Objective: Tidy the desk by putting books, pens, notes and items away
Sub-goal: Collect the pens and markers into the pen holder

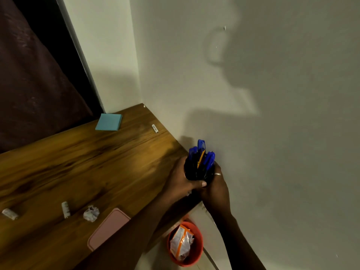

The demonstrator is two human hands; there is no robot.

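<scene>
My left hand (180, 185) and right hand (217, 191) had fingers (201, 184) clamped round the pen cup (193, 171), right of centre by the wall (272, 133). Pens (201, 148) stowed, I judged; next, setting it upright on the surface (78, 162).

Bare forearms lead to the left hand (181, 184) and right hand (216, 190). The right wears a thin, pale metal ring (217, 174) (a plain band) low on one finger.

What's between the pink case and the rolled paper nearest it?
A crumpled paper ball lies between the pink case and that rolled paper; the head view shows it.
</scene>
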